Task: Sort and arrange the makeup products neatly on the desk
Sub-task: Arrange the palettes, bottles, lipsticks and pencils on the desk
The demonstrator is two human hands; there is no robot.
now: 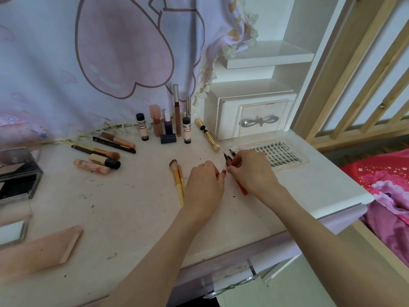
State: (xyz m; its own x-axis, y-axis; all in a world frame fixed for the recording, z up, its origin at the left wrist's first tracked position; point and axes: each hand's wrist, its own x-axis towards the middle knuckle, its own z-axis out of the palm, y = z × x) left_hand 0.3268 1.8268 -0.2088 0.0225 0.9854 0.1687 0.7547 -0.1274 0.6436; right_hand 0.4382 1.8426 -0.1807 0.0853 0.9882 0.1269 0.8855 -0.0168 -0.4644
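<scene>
Centre-right of the frame, the right hand (250,169) curls its fingers around a bundle of red eyeliner pens (229,160) just above the worktop (132,207). The left hand (203,180) pinches a red cap (223,172) beside two yellow-handled brushes (178,180).

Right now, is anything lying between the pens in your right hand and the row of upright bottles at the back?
Only the gold tube comes near that path, lying slanted right of the upright bottles. The desk between the right hand, which grips the red pens, and the bottles looks bare.
</scene>
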